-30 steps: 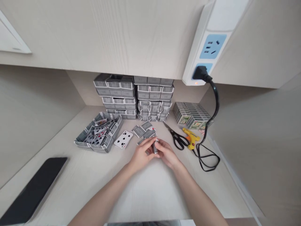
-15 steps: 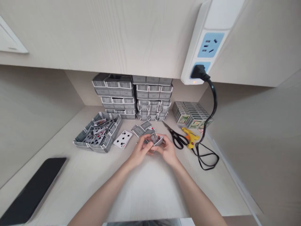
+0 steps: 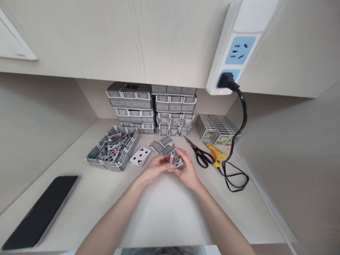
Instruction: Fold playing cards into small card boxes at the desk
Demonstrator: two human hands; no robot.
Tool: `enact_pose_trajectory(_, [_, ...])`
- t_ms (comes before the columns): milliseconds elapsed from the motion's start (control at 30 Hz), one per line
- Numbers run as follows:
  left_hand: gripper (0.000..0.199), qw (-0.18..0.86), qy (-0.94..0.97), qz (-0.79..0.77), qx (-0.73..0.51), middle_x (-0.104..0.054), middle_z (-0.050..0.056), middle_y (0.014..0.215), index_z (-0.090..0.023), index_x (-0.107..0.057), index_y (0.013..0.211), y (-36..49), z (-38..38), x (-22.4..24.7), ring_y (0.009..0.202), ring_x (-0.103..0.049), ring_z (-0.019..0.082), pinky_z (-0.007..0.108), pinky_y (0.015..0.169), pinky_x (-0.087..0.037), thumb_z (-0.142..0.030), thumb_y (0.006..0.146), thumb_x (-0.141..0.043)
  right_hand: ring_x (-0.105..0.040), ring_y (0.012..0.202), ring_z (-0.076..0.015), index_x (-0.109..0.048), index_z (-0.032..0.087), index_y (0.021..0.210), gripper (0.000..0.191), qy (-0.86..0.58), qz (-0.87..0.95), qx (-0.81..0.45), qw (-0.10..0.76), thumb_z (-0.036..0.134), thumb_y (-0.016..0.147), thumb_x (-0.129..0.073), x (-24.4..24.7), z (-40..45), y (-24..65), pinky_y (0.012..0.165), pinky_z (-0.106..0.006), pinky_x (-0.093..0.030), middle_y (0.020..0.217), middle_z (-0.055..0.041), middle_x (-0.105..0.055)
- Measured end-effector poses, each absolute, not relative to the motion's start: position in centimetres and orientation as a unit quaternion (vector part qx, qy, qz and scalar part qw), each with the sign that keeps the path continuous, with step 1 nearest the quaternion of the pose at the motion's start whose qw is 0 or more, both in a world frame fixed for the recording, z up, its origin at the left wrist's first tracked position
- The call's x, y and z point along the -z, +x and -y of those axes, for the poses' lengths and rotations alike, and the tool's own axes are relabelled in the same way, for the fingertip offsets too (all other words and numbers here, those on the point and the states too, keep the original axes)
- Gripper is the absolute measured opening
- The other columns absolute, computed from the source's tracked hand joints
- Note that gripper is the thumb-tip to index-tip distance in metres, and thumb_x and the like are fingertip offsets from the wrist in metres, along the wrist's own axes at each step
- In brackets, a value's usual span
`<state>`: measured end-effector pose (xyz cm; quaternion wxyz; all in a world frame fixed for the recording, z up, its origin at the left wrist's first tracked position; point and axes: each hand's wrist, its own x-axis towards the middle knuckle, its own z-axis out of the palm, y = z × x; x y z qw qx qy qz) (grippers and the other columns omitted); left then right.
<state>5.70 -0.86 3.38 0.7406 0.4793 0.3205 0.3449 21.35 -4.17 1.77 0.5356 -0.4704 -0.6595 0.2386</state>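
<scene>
Between my two hands is a folded playing card (image 3: 177, 162), its printed face toward me and its edges bent up. My left hand (image 3: 157, 168) pinches it from the left with thumb and fingers. From the right, my right hand (image 3: 186, 168) grips the same card, fingers curled round its far side. Just beyond my hands lie several grey-backed cards (image 3: 157, 146), loosely spread. A pile of cards with a five of spades (image 3: 140, 156) on top lies face up to the left of my left hand.
A box made of folded cards (image 3: 123, 163), holding loose cards, stands at left. Stacked card boxes (image 3: 135, 102) rise behind. Scissors (image 3: 203, 157), a yellow glue gun (image 3: 217, 154) and card packs (image 3: 220, 129) are at right. A power strip (image 3: 233, 53) hangs above; a dark phone-like slab (image 3: 41, 210) lies front left.
The folded card has been turned, so more of its printed face shows. My fingers have shifted around it, and the whole view has moved slightly.
</scene>
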Motion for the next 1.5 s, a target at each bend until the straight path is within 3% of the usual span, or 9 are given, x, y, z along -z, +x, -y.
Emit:
enact_pose_trajectory(100, [0.062, 0.675, 0.508, -0.377, -0.378, -0.062, 0.010, 0.099, -0.014, -0.053, 0.113, 5.5, 0.3, -2.9, 0.091, -0.058, 0.020, 0.034, 0.081, -0.045, -0.023, 0.056, -0.075, -0.048, 0.110, -0.0253, -0.043, 0.023, 0.127, 0.063, -0.480, 0.578, -0.323, 0.576, 0.033, 0.068, -0.065, -1.1, 3.8, 21.3, 0.089, -0.041, -0.043, 0.124, -0.0106, -0.048])
enact_pose_trajectory(200, [0.065, 0.598, 0.556, -0.412, -0.404, -0.059, 0.011, 0.108, -0.016, -0.051, 0.114, 5.5, 0.0, -2.4, 0.089, -0.059, 0.019, 0.036, 0.080, -0.047, -0.021, 0.054, -0.075, -0.060, 0.090, -0.0227, -0.056, 0.019, 0.113, 0.043, -0.489, 0.485, -0.435, 0.580, 0.041, 0.077, -0.052, -0.9, 3.6, 21.1, 0.074, -0.038, -0.052, 0.112, -0.0101, -0.059])
enact_pose_trajectory(400, [0.054, 0.422, 0.686, -0.420, -0.419, -0.048, 0.007, 0.118, -0.022, -0.053, 0.112, 5.8, 0.5, -1.7, 0.097, -0.056, 0.018, 0.036, 0.084, -0.049, -0.013, 0.061, -0.068, -0.063, 0.062, -0.0200, -0.063, 0.014, 0.093, 0.041, -0.525, 0.404, -0.496, 0.562, 0.042, 0.063, -0.067, -0.8, 3.6, 21.0, 0.050, -0.032, -0.053, 0.079, -0.0074, -0.067])
enact_pose_trajectory(667, [0.055, 0.288, 0.774, -0.427, -0.369, -0.047, 0.004, 0.121, -0.025, -0.049, 0.116, 5.6, 0.9, -2.1, 0.113, -0.046, 0.020, 0.037, 0.093, -0.043, -0.006, 0.065, -0.061, -0.061, 0.061, -0.0181, -0.064, 0.014, 0.082, 0.035, -0.526, 0.395, -0.519, 0.547, 0.040, 0.059, -0.069, -1.2, 3.7, 20.9, 0.047, -0.028, -0.051, 0.072, -0.0057, -0.065])
enact_pose_trajectory(933, [0.056, 0.260, 0.785, -0.437, -0.355, -0.047, 0.004, 0.121, -0.024, -0.050, 0.115, 5.5, 1.0, -2.0, 0.110, -0.047, 0.020, 0.036, 0.093, -0.042, -0.003, 0.064, -0.059, -0.059, 0.060, -0.0158, -0.063, 0.014, 0.077, 0.035, -0.517, 0.399, -0.532, 0.539, 0.040, 0.056, -0.072, -1.2, 3.7, 20.9, 0.049, -0.027, -0.050, 0.067, -0.0039, -0.064])
enact_pose_trajectory(1233, [0.053, 0.296, 0.791, -0.408, -0.345, -0.047, 0.004, 0.119, -0.024, -0.050, 0.113, 5.6, 1.4, -2.1, 0.110, -0.048, 0.019, 0.036, 0.093, -0.042, -0.003, 0.065, -0.059, -0.053, 0.045, -0.0120, -0.057, 0.016, 0.062, 0.030, -0.530, 0.400, -0.514, 0.544, 0.038, 0.052, -0.074, -0.6, 3.6, 21.2, 0.044, -0.026, -0.047, 0.053, 0.0009, -0.059])
enact_pose_trajectory(1500, [0.054, 0.289, 0.792, -0.414, -0.342, -0.048, 0.004, 0.117, -0.023, -0.050, 0.113, 5.8, 1.5, -2.3, 0.109, -0.048, 0.020, 0.035, 0.091, -0.043, -0.002, 0.064, -0.057, -0.056, 0.042, -0.0154, -0.056, 0.018, 0.064, 0.032, -0.539, 0.416, -0.497, 0.538, 0.046, 0.060, -0.068, -0.5, 3.6, 21.0, 0.042, -0.028, -0.047, 0.050, -0.0001, -0.059])
